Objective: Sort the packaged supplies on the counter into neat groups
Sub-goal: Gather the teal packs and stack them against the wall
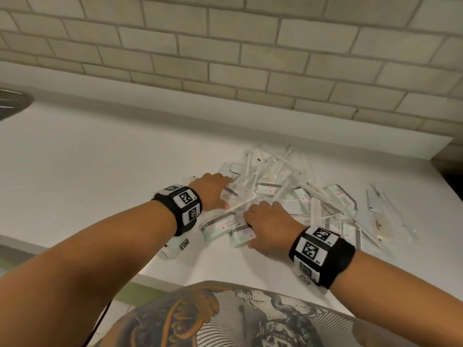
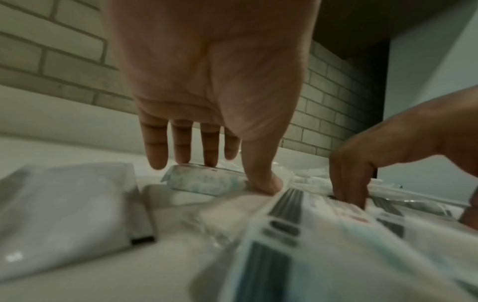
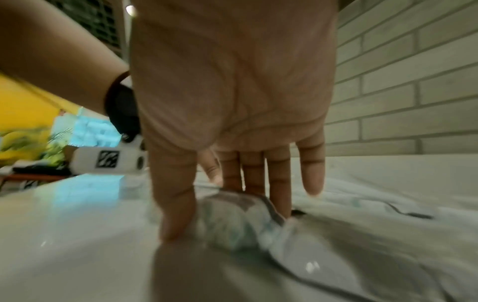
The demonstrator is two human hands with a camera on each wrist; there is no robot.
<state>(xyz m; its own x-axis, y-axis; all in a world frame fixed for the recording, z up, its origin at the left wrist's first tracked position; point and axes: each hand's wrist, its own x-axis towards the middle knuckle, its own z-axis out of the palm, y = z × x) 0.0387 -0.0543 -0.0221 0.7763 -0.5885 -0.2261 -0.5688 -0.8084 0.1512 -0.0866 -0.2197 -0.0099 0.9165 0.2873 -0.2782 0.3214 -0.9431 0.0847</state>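
A loose pile of packaged supplies [image 1: 288,186] lies on the white counter [image 1: 87,171]: green-and-white flat packets, clear pouches and long thin wrapped sticks. My left hand [image 1: 215,189] reaches into the pile's left side. In the left wrist view its thumb and fingers [image 2: 232,173] pinch a small green-printed packet [image 2: 204,179]. At the pile's near edge, my right hand [image 1: 265,226] has thumb and fingers [image 3: 220,210] closed around another green-and-white packet [image 3: 232,228]. That packet [image 1: 240,235] sits beside a similar one [image 1: 218,224].
A tiled wall [image 1: 225,46] runs behind the counter. A metal rim [image 1: 12,101] shows at the far left. Separate long wrapped items [image 1: 390,211] lie right of the pile. A grey flat pouch [image 2: 64,214] lies left of my left hand. The counter's front edge [image 1: 155,279] is near my body.
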